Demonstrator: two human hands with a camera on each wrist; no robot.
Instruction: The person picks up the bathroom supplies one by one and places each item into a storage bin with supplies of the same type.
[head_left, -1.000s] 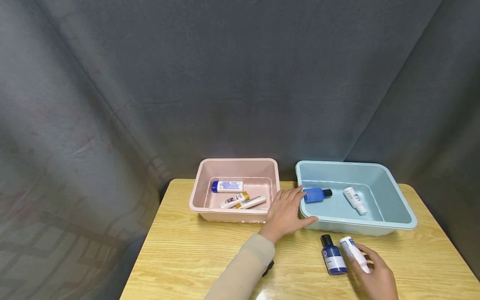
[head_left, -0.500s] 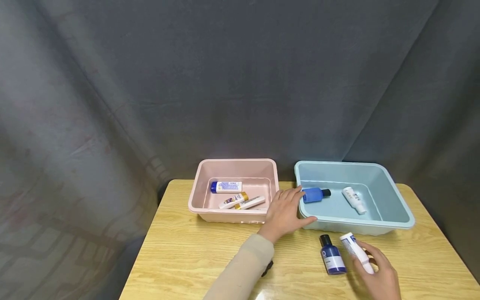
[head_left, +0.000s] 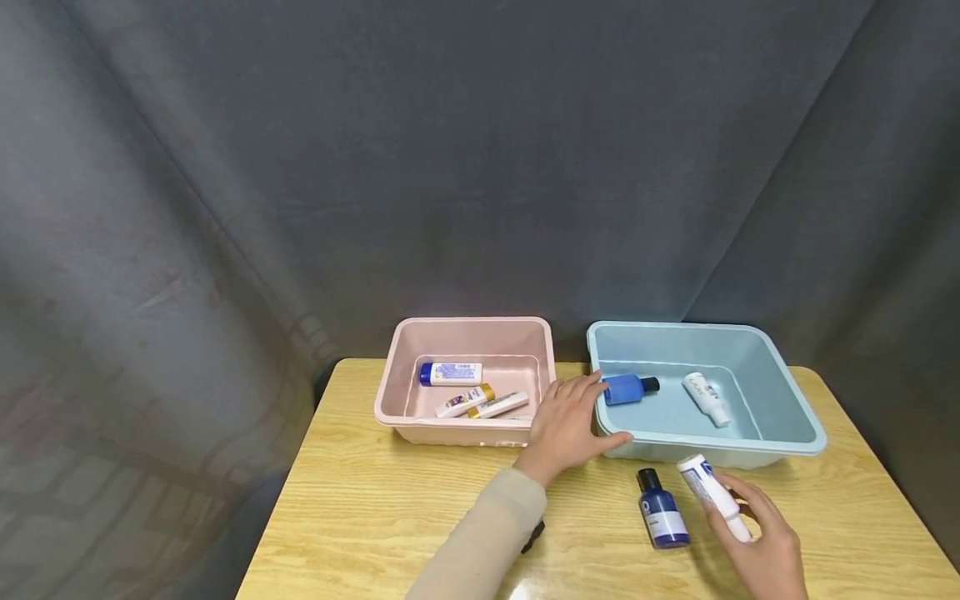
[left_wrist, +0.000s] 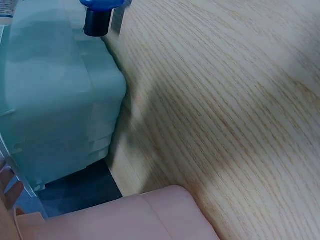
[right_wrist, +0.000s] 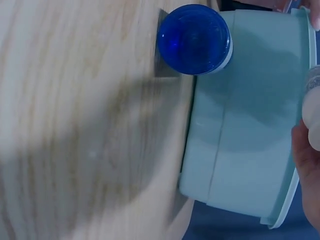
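My right hand [head_left: 765, 537] grips a small white bottle [head_left: 708, 486] with blue print, between thumb and fingers. The bottle is tilted, one end pointing toward the light-blue bin [head_left: 712, 450]. Just left of it stands a dark-blue bottle [head_left: 664, 518] with a black cap and pale label; its round blue base fills part of the right wrist view. My left hand [head_left: 566, 425] spreads its fingers at the light-blue bin's left rim, thumb stretched along the front. Inside that bin lie a blue bottle [head_left: 624, 389] with a black cap and a white bottle [head_left: 706, 399].
A pink bin [head_left: 450, 429] stands left of the light-blue one, partly behind my left hand. It holds a white bottle with a blue cap [head_left: 452, 374] and several white tubes [head_left: 465, 401], some yellow-ended. A grey curtain [head_left: 480, 167] hangs behind the wooden table [head_left: 360, 517].
My right hand has raised the white bottle slightly and shifted it a little right. My left hand keeps its place at the bin rim.
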